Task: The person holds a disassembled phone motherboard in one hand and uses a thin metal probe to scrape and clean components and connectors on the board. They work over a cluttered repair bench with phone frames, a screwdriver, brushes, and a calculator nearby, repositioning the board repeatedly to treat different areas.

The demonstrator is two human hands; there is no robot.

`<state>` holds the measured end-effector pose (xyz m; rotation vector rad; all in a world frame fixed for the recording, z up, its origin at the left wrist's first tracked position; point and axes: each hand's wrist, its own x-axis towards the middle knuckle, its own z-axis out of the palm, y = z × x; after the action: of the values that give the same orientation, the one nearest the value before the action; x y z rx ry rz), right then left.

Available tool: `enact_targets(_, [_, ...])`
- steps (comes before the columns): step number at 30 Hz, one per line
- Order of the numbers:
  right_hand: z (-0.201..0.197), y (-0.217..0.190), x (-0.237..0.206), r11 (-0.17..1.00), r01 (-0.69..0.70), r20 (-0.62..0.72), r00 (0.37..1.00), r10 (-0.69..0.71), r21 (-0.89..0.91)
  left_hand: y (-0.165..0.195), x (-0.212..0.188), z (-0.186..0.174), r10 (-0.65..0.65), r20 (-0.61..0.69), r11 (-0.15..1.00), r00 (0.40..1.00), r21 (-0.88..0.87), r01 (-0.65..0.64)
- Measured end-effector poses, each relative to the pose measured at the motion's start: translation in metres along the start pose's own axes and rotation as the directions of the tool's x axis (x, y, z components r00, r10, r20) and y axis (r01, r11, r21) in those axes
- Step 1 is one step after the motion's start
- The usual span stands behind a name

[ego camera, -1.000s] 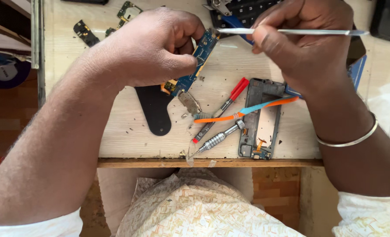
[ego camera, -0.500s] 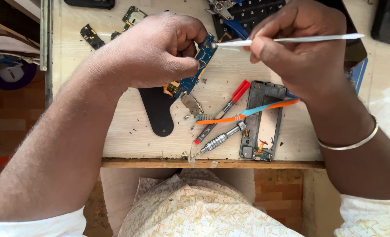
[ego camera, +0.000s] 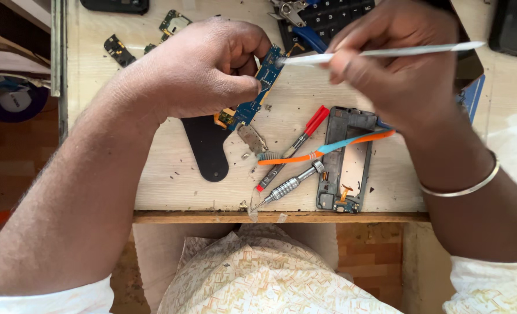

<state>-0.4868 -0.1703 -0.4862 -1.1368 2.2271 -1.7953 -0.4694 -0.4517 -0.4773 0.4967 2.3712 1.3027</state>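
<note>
At the far left of the pale wooden table (ego camera: 171,192), small dark phone parts (ego camera: 118,51) are lying near the far edge, and one more small part (ego camera: 174,22) is lying just to their right. The left hand (ego camera: 203,67) is curling over the table, and its fingers are pinching together on a long blue circuit board (ego camera: 257,90). The board is tilting, with its far end up near the right hand and its near end down by a flat black shape (ego camera: 207,145) that is lying on the table.

Just right of the board, a small grey metal piece (ego camera: 251,138) is resting on the wood. Near it, a screwdriver with a red handle (ego camera: 296,142) and a silver screwdriver (ego camera: 287,187) are lying side by side, both slanting. An orange and blue toothbrush (ego camera: 328,149) is lying across the red screwdriver and across a dark phone frame (ego camera: 345,160), which is sitting flat near the front edge.

The right hand (ego camera: 404,70) is holding thin silver tweezers (ego camera: 380,53), with its fingers closing tight around them. The tip of the tweezers is pointing left and is coming very close to the far end of the blue board. A thin silver bangle (ego camera: 462,185) is sitting on the right wrist. Behind the hands, a black calculator (ego camera: 328,14) is lying at the far edge.
</note>
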Motion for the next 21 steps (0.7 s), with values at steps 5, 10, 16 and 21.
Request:
enact_targets(5, [-0.0007,0.0035,0.0,0.998,-0.047,-0.034,0.998,0.046,-0.037,0.0002,0.0003,0.0008,-0.005,-0.011,1.0,1.0,-0.005,0.005])
enact_targets(10, [-0.002,0.0065,-0.0008,0.997,0.006,0.02,1.0,-0.004,-0.072,-0.0018,0.0008,0.0002,-0.02,-0.015,0.999,1.0,0.035,0.02])
enact_targets(16, [-0.0021,0.0076,-0.0005,0.999,-0.033,-0.032,0.999,0.033,-0.023,-0.0052,0.0005,0.0017,0.008,-0.006,1.0,1.0,-0.02,-0.009])
enact_targets(21, [0.0001,0.0049,-0.0021,0.996,-0.05,-0.038,0.998,0.047,-0.069,-0.0059,-0.0001,0.0031,-0.049,-0.028,0.997,0.998,0.051,0.051])
